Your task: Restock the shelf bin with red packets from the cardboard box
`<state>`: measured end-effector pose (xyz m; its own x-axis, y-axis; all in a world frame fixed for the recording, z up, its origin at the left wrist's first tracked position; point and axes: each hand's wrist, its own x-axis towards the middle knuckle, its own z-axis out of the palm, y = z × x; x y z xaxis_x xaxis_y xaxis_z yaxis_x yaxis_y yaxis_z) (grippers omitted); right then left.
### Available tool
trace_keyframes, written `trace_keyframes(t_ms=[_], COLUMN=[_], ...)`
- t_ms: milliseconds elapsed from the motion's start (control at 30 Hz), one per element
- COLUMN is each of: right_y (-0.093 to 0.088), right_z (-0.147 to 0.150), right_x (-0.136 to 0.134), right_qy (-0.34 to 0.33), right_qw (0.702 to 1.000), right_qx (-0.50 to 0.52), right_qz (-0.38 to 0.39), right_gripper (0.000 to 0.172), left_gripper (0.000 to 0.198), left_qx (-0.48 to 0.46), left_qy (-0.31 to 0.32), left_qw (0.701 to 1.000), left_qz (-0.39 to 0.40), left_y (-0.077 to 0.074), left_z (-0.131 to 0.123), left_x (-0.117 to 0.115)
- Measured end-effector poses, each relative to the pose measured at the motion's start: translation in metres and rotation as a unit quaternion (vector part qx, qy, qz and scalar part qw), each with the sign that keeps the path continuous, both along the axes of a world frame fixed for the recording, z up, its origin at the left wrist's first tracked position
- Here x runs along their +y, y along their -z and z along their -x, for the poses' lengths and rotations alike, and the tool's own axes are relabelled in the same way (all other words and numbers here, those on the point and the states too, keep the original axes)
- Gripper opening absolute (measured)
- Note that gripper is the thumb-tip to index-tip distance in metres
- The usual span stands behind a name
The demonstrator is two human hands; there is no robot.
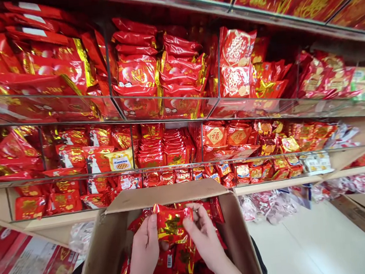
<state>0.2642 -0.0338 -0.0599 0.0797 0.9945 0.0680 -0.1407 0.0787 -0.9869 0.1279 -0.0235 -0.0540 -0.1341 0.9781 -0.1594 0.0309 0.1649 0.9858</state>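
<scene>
Between my two hands is a red snack packet (171,224) with gold print, held over an open cardboard box (95,257). My left hand (144,244) grips its left edge, thumb on the front. At the packet's right side, my right hand (205,235) pinches it between thumb and fingers. Below them, more red packets (168,262) lie loose in the box, one showing a white barcode label. The box's far flap (168,193) is folded outward toward the shelf.
Shelves with clear dividers and a clear front lip (167,108) hold rows of red packets. A yellow cookies packet (120,160) stands among them. Plastic-wrapped goods (271,206) lie under the shelf. Another cardboard box (362,215) sits on the floor at right, a red printed carton (24,266) at left.
</scene>
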Motion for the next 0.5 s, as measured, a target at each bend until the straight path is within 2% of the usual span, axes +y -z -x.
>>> trace_keyframes(t_ms=[100, 200, 300, 367, 500], right_y=[-0.014, -0.046, -0.085, -0.106, -0.128], right_z=[-0.006, -0.021, -0.031, -0.029, 0.002], right_x=[-0.003, 0.017, 0.065, 0.106, 0.184], right_qy=[-0.085, -0.04, 0.035, 0.062, 0.083], right_qw=[0.995, 0.991, 0.979, 0.958, 0.911], right_qx=[-0.045, -0.109, -0.167, -0.243, -0.361], right_qz=[-0.013, -0.064, -0.113, -0.14, -0.183], right_gripper=[0.022, 0.018, 0.02, 0.02, 0.018], left_gripper=[0.041, 0.045, 0.044, 0.044, 0.046], left_qx=[0.009, -0.038, -0.064, -0.062, -0.047], left_qy=[0.005, 0.03, 0.05, 0.056, 0.077], left_qw=[1.0, 0.999, 0.997, 0.996, 0.995], left_qz=[0.0, -0.016, -0.004, 0.013, 0.045], left_y=[0.001, 0.004, 0.014, 0.023, 0.043], left_z=[0.012, 0.023, 0.027, 0.025, 0.021], left_x=[-0.004, -0.008, -0.012, -0.017, -0.029])
